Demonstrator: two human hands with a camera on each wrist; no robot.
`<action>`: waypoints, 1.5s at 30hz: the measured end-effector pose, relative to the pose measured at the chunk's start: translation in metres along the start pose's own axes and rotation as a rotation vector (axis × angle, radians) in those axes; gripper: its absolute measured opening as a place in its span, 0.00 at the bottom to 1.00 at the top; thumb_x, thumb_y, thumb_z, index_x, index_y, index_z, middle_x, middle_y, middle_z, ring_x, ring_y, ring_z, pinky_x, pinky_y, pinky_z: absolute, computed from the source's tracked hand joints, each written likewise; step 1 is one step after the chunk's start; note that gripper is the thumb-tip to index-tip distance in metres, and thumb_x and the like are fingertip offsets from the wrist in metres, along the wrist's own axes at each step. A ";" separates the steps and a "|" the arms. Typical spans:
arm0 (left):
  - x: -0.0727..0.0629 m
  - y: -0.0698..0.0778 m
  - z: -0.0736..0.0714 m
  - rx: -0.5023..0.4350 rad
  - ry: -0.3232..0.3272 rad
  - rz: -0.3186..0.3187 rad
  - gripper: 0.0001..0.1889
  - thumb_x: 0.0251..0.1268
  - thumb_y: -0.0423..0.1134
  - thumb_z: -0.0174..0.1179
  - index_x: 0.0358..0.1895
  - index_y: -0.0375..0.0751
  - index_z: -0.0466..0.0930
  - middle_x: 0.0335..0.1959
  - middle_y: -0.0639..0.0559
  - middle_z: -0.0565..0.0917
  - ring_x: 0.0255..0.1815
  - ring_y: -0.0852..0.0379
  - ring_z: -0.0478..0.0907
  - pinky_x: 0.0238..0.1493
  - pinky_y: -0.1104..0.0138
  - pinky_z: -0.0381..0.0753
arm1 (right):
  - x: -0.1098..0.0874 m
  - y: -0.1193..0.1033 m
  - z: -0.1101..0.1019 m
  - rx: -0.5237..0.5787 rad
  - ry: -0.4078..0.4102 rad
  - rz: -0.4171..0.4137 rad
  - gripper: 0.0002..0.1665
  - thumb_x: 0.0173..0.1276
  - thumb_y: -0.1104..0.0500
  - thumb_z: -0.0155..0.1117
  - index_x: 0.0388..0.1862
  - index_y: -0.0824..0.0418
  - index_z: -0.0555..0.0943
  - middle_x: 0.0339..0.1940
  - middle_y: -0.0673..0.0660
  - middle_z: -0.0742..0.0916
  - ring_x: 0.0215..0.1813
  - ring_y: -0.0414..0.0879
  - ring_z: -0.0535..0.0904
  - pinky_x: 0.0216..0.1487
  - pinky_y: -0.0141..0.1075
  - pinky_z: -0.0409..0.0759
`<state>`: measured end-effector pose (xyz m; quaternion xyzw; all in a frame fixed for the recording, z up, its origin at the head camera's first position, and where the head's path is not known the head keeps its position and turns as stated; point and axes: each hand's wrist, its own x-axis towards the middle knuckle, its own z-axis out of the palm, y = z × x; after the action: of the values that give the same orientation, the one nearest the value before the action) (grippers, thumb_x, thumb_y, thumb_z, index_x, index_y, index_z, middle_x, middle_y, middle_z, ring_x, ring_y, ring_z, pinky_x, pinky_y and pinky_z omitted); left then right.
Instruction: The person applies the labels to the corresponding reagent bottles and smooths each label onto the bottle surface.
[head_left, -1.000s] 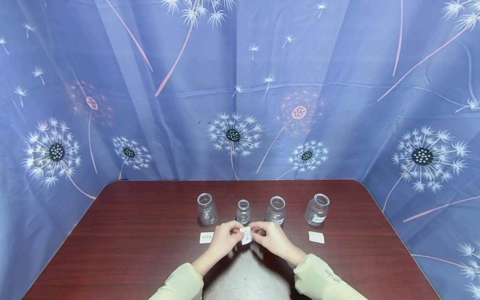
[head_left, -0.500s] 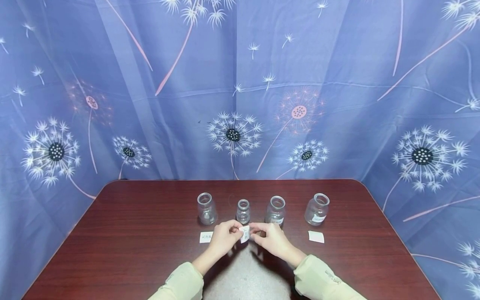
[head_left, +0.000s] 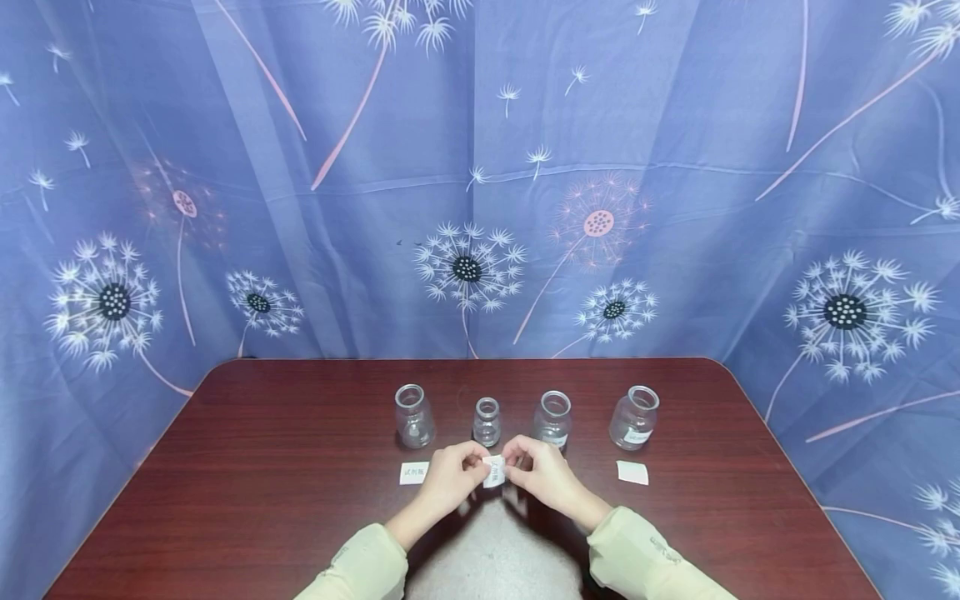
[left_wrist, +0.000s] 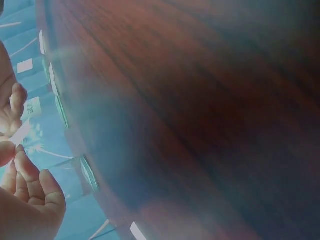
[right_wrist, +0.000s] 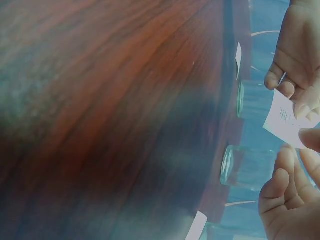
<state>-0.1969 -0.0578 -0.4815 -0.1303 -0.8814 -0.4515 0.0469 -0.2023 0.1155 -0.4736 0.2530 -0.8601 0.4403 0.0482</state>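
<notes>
Between my two hands is a small white paper label [head_left: 494,472] with printed characters, raised above the table. My left hand [head_left: 450,477] pinches its left side between thumb and fingers. At the opposite edge, my right hand [head_left: 547,477] pinches it with thumb and forefinger. The right wrist view shows the label [right_wrist: 281,119] larger, with the left thumb lying over part of it. Just beyond the hands stands a small glass jar [head_left: 487,427]. A larger jar [head_left: 553,421] behind the right hand bears a white label low down, partly hidden by that hand.
A glass jar [head_left: 414,421] stands at the left and a labelled jar [head_left: 634,421] at the right. One printed label [head_left: 413,473] lies beside the left hand, partly covered by it. Another white slip [head_left: 633,473] lies right, on the dark red table [head_left: 262,500].
The label has turned slightly and now shows its printed face more broadly than half a second ago. My right fingertips have shifted up a little at its edge. The jars stay put.
</notes>
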 end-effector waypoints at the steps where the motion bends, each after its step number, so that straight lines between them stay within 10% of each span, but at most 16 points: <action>1: 0.000 0.000 0.000 0.002 -0.005 0.009 0.02 0.46 0.34 0.59 0.26 0.43 0.79 0.18 0.56 0.78 0.17 0.72 0.68 0.24 0.76 0.68 | 0.000 0.000 0.000 -0.003 0.001 0.009 0.07 0.49 0.66 0.63 0.27 0.59 0.75 0.22 0.49 0.80 0.21 0.29 0.67 0.22 0.24 0.67; 27: -0.001 0.000 -0.003 -0.139 -0.220 0.046 0.06 0.59 0.37 0.53 0.35 0.41 0.79 0.20 0.50 0.82 0.19 0.70 0.72 0.25 0.75 0.71 | -0.002 0.005 0.000 -0.003 -0.014 -0.012 0.12 0.45 0.70 0.63 0.20 0.58 0.71 0.22 0.49 0.75 0.23 0.30 0.67 0.24 0.25 0.69; 45: -0.003 0.000 -0.003 -0.065 -0.178 0.118 0.09 0.54 0.30 0.53 0.39 0.41 0.71 0.23 0.51 0.82 0.17 0.72 0.68 0.22 0.76 0.69 | -0.003 0.006 0.000 -0.075 -0.055 0.074 0.11 0.48 0.63 0.64 0.20 0.52 0.71 0.14 0.44 0.76 0.18 0.29 0.68 0.23 0.29 0.65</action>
<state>-0.1941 -0.0606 -0.4801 -0.2233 -0.8577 -0.4631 -0.0095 -0.2020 0.1195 -0.4791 0.2309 -0.8858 0.4021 0.0178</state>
